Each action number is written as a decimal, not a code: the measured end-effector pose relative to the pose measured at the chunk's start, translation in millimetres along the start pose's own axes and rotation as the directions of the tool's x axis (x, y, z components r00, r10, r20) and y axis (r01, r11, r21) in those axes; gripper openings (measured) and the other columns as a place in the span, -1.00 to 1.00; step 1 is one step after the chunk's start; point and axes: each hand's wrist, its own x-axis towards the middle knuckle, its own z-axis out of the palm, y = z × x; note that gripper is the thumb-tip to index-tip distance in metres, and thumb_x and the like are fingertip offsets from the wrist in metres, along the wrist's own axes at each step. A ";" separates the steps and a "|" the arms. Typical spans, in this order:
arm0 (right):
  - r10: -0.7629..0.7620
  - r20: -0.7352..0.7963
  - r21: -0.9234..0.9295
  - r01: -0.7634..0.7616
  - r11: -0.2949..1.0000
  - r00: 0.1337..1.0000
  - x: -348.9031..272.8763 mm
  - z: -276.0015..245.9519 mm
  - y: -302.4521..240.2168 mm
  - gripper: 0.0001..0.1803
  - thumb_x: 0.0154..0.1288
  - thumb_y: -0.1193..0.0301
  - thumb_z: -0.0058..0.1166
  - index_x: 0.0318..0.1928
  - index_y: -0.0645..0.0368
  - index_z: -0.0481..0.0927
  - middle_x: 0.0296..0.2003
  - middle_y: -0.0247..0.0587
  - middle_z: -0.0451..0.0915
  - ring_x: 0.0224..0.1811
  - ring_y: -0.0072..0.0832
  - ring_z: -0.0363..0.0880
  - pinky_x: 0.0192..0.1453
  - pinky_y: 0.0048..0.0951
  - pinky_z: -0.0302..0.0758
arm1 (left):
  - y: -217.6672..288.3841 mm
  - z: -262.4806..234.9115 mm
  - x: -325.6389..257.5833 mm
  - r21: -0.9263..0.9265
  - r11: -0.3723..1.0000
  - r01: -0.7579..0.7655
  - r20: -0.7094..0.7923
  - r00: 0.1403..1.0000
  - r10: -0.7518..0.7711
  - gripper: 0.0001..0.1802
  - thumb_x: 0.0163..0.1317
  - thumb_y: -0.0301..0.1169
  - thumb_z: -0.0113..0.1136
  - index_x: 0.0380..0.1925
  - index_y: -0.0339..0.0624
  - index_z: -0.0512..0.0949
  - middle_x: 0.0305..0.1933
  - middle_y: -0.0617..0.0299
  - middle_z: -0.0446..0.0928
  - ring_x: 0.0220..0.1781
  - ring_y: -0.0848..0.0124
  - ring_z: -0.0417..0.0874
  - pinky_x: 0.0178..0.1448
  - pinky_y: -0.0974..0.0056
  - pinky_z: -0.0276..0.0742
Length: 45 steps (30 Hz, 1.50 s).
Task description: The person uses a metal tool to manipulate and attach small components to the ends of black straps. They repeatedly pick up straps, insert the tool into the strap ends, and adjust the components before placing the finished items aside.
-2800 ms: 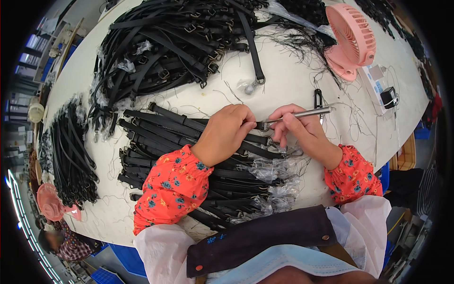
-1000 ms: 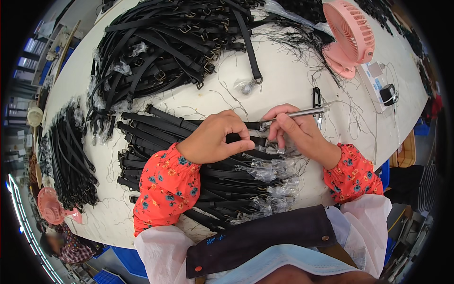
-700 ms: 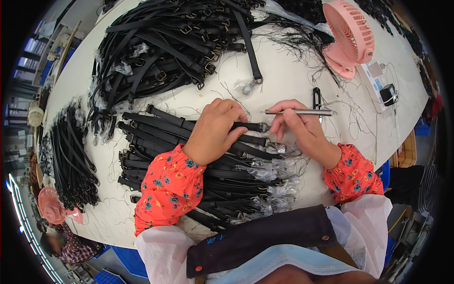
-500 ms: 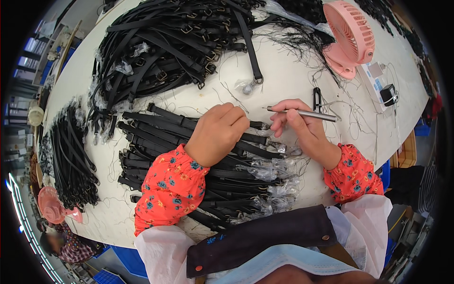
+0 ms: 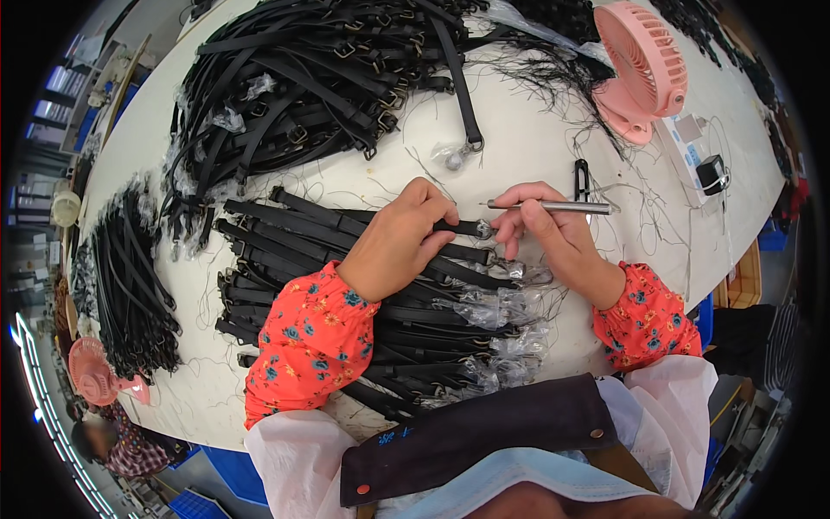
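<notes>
Several black straps (image 5: 285,294) with buckles lie side by side in front of me, many of their right ends wrapped in clear plastic (image 5: 484,313). My left hand (image 5: 399,235) is over the far end of this row, its thumb and index finger curled around one black strap (image 5: 462,227). That strap's wrapped end sticks out to the right, by the fingertips of my other hand. My right hand (image 5: 553,229) grips a slim silver pen-shaped tool (image 5: 575,207), its thin tip pointing left, above the table. Whether the right fingertips touch the strap end, I cannot tell.
A large heap of black straps (image 5: 294,95) covers the far left, with a smaller bundle (image 5: 134,285) nearer. Black thread snips (image 5: 581,182), loose threads and a pink fan (image 5: 640,69) are at the right. Another pink fan (image 5: 95,372) is near a person (image 5: 130,445) at the left.
My left hand's thumb and index finger have parted from a closed bunch and now sit around the strap. The silver tool has shifted slightly left.
</notes>
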 end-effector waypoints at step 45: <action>0.170 0.084 -0.001 -0.171 0.985 0.982 2.3 3.4 -9.6 -0.60 0.65 0.18 -0.15 0.06 0.28 0.57 -0.41 -0.30 0.63 -0.46 -0.68 0.56 -0.36 -0.63 0.50 | 0.8 7.7 8.4 0.226 0.963 -0.145 0.004 0.989 0.147 -0.83 0.14 -0.57 0.26 -0.31 -0.28 0.46 -0.29 0.05 0.49 -0.26 0.03 0.58 -0.20 0.09 0.53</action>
